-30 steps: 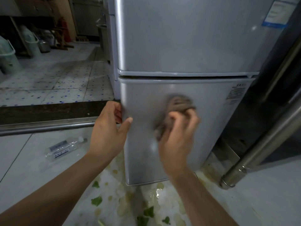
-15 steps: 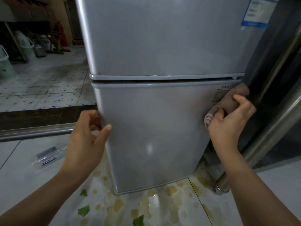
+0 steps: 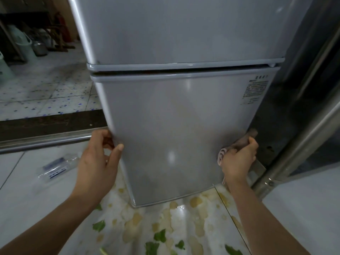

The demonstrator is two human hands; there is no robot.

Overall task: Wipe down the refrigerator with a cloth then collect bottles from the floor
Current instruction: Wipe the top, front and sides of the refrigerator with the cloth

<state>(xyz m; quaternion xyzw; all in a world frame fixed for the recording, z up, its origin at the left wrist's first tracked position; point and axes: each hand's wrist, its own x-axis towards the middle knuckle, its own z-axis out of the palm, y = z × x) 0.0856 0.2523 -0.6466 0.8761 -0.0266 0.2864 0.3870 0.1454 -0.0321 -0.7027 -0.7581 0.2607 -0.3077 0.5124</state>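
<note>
Down at the lower door of the refrigerator point(image 3: 174, 129), the right hand point(image 3: 238, 162) has its fingers curled tight round a bunched brown cloth point(image 3: 244, 139), pressing it against the door's right edge near the bottom. Left hand point(image 3: 97, 162) grips the opposite edge, fingers hooked behind, thumb flat on the front. One clear plastic bottle point(image 3: 57, 165) lies on the floor to the left, well apart. Green leaf scraps point(image 3: 159, 235) and yellowish spills litter the tiles below.

L hand point(image 3: 97, 162) grips fridge point(image 3: 174, 126) lower door's left edge. R hand point(image 3: 238, 161) presses brown cloth point(image 3: 244, 139) w/ fingers closed at its right edge. Clear plastic bottle point(image 3: 57, 165) lies on floor point(image 3: 22, 190), left.
</note>
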